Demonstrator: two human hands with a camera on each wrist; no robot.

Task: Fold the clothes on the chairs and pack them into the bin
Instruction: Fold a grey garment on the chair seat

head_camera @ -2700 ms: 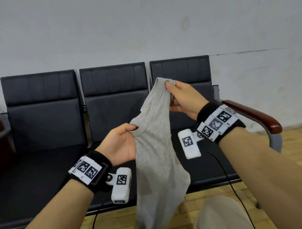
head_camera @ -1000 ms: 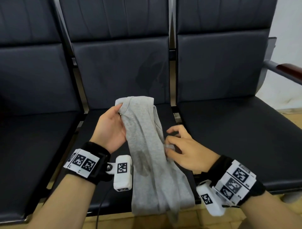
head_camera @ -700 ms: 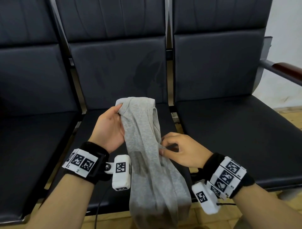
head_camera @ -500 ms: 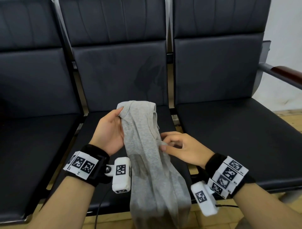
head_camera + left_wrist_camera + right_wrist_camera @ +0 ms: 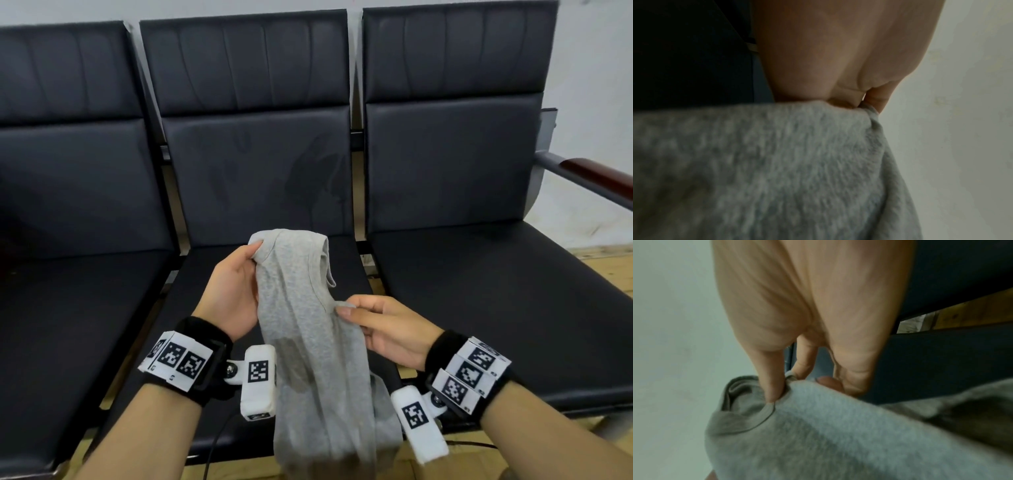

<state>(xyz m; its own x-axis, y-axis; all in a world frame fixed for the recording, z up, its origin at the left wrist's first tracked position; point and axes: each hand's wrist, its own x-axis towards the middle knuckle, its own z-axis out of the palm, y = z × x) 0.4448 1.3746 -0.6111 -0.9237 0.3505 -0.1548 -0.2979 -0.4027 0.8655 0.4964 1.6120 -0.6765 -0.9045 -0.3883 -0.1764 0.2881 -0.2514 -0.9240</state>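
A grey sleeveless top (image 5: 308, 329) hangs lengthwise in front of the middle black chair (image 5: 257, 164), with a darker damp patch near its middle. My left hand (image 5: 236, 284) grips its upper left edge, the cloth bunched between thumb and fingers (image 5: 869, 104). My right hand (image 5: 373, 322) pinches the top's right edge about halfway down, thumb and forefinger closed on a fold (image 5: 781, 386). The garment's lower end hangs past the seat front and out of the head view. No bin shows in any view.
Three black padded chairs stand in a row against a pale wall (image 5: 589, 68). The right chair (image 5: 462, 274) has a brown wooden armrest (image 5: 596, 174). Wooden floor (image 5: 613, 267) shows at the right. A black cable (image 5: 215, 442) runs down from my left wrist.
Since the earliest frame I lowered the top from chest height down in front of the middle seat. In the last second my right hand slid up to pinch the right edge.
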